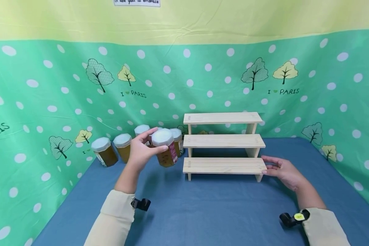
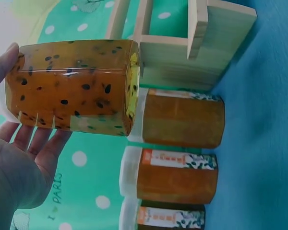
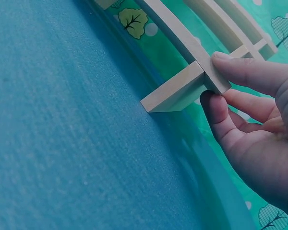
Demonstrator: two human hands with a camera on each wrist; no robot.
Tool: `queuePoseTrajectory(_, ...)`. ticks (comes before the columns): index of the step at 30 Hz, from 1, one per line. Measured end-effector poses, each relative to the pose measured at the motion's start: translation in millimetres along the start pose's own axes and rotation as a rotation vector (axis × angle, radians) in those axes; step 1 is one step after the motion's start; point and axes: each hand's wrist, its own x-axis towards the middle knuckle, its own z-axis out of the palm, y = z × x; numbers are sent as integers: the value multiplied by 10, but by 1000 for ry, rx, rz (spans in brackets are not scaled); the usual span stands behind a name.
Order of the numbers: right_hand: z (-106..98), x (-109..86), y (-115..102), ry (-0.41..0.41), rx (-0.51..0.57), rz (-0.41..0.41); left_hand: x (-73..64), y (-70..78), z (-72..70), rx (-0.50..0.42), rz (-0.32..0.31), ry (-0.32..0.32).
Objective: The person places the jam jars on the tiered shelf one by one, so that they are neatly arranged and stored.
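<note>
My left hand grips an amber jar near its white lid, thumb on one side and fingers on the other. Dark seeds show through the jar's wall in the left wrist view, where it is held over the other jars, left of the wooden stand. Three pale steps make up this wooden stand. At its right end, my right hand pinches the edge of the lowest step between thumb and fingers, as the right wrist view shows close up.
Several more white-lidded jars stand at the back left, among them a brown jar and an amber jar. A blue cloth covers the table. Behind it hangs a green dotted curtain with printed trees.
</note>
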Motion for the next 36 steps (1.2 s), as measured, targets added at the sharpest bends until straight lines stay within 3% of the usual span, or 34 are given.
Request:
queuePoseTrajectory(13, -19, 3, 12, -2, -19, 3, 72, 130, 241, -14, 30, -51)
queuePoseTrajectory(23, -15, 0, -7, -14, -10, 0, 115, 259, 441, -34, 104, -75)
queuePoseTrajectory(36, -7, -4, -11, -13, -10, 28, 191, 382, 729, -3, 61, -113)
